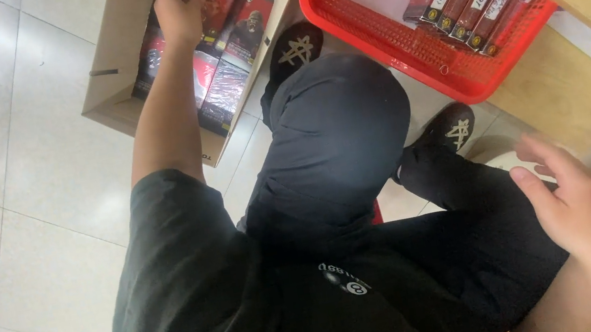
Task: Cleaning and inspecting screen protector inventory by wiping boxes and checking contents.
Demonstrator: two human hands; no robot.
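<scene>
- Nearest the camera, the right hand (571, 212) hovers beside the knee with fingers loosely spread, holding nothing, seemingly free as a counterweight.
- Further out, the left hand (178, 5) stretches into the cardboard box (105, 70) on the floor tiles; its fingers curl over the top edge of a dark red packet (217, 7), standing upright among others.
- Beyond the knee, a red basket (369, 33) holds more slim red packs, within reach.

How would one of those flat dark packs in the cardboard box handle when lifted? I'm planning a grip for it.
The flat dark packs look like thin rigid cartons, so probably stiff and light. Their glossy faces may be slippery. They stand tightly on edge in the cardboard box, where the left hand reaches, so neighbours may tip once one leaves.
</scene>
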